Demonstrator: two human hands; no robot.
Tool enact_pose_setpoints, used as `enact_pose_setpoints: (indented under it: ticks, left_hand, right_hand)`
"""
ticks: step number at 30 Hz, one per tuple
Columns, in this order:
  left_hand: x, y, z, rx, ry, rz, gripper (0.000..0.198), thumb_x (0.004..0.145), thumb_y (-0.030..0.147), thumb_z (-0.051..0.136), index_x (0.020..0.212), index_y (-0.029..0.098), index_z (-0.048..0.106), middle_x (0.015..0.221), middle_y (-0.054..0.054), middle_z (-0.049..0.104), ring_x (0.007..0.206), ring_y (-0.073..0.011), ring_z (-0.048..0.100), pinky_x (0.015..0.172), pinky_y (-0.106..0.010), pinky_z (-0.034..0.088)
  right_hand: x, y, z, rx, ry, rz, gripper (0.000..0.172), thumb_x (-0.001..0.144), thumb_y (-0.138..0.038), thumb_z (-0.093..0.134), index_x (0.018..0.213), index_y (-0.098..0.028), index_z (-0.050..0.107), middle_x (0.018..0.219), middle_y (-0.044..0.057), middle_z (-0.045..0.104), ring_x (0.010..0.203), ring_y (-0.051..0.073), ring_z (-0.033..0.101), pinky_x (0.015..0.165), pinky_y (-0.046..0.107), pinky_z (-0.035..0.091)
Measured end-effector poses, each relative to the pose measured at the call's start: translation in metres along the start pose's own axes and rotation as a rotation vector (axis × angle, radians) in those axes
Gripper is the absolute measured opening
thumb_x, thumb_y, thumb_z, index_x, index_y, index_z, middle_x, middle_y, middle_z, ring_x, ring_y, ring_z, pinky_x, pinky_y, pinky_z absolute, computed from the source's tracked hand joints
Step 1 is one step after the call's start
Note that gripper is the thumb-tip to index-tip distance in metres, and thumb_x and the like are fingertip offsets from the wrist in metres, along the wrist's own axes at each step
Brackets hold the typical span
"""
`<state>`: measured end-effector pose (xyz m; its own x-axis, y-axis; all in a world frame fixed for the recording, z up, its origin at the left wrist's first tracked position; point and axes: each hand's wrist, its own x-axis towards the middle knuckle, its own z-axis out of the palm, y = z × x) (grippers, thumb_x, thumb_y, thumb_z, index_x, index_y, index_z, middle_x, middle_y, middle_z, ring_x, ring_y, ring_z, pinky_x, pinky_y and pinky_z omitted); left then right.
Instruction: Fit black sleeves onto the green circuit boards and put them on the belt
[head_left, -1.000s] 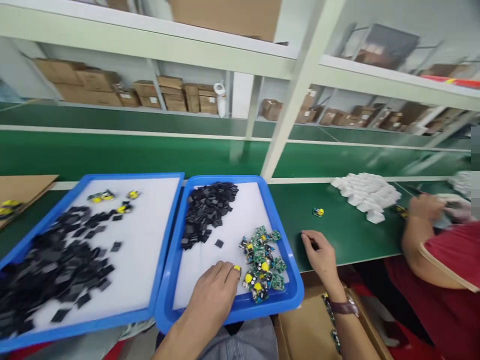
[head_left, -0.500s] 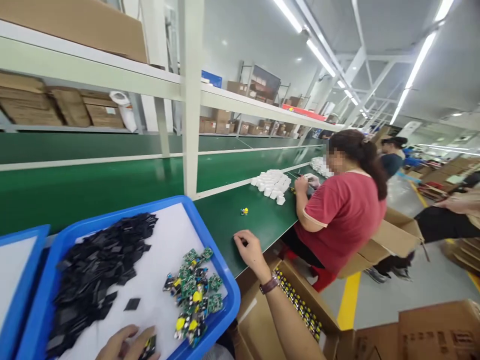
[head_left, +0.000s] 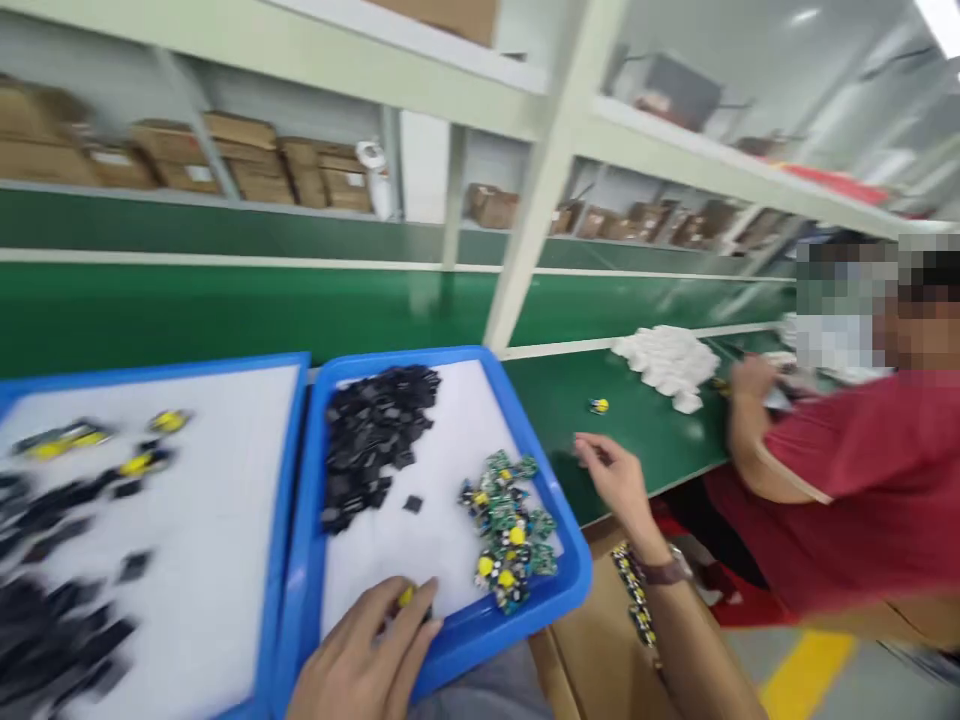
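My left hand [head_left: 360,660] rests at the near edge of the right blue tray [head_left: 525,410], fingers closed on a small circuit board with a yellow part [head_left: 406,597]. In that tray lie a heap of black square pieces [head_left: 371,435] and a cluster of green circuit boards [head_left: 508,530]. My right hand [head_left: 613,478] hovers over the green conveyor belt [head_left: 645,430] just right of the tray, fingers loosely curled; I cannot make out anything in it. A single small board [head_left: 598,406] lies on the belt beyond it.
A second blue tray [head_left: 289,470] at left holds black pieces and a few yellow-topped boards. A pile of white housings [head_left: 666,360] sits on the belt by a co-worker in a red shirt [head_left: 847,480]. A cardboard box [head_left: 607,650] stands below my right arm. Shelves hold cartons.
The view swung back left from the aisle toward the trays. My left hand stays at the tray's near edge with the small board; my right hand has lifted slightly off the belt.
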<state>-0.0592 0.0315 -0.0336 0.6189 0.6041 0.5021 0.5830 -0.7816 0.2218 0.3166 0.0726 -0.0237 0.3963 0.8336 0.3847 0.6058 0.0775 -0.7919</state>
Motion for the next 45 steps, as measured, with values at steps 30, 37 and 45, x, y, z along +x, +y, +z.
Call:
enact_pose_setpoints:
  ticks: [30, 37, 45]
  left_hand:
    - [0.01, 0.008, -0.022, -1.649, 0.324, -1.086, 0.039, 0.099, 0.041, 0.07, 0.131, 0.021, 0.071, 0.131, -0.014, 0.073, 0.108, -0.0278, 0.075, 0.101, -0.042, 0.06]
    - [0.022, 0.02, -0.018, -1.782, 0.2, -1.055, 0.038, 0.091, 0.028, 0.081, 0.129, 0.024, 0.074, 0.132, -0.012, 0.073, 0.112, -0.025, 0.073, 0.096, -0.035, 0.061]
    - [0.027, 0.028, -0.014, -1.552, 0.16, -0.912, 0.026, 0.091, 0.021, 0.08, 0.116, 0.023, 0.073, 0.134, -0.01, 0.071, 0.121, -0.0232, 0.066, 0.1, -0.031, 0.055]
  right_hand:
    - [-0.076, -0.134, 0.074, 0.688, -0.611, 0.073, 0.012, 0.097, -0.019, 0.071, 0.103, -0.025, 0.079, 0.093, 0.003, 0.074, 0.07, 0.015, 0.078, 0.067, 0.028, 0.066]
    - [-0.098, -0.123, 0.068, 0.725, -0.497, 0.184, 0.016, 0.092, -0.017, 0.075, 0.103, -0.027, 0.08, 0.089, 0.002, 0.073, 0.073, 0.015, 0.075, 0.068, 0.025, 0.066]
    - [-0.101, -0.12, 0.069, 0.725, -0.481, 0.201, 0.009, 0.091, -0.019, 0.077, 0.096, -0.025, 0.081, 0.082, 0.001, 0.068, 0.07, 0.014, 0.069, 0.064, 0.023, 0.061]
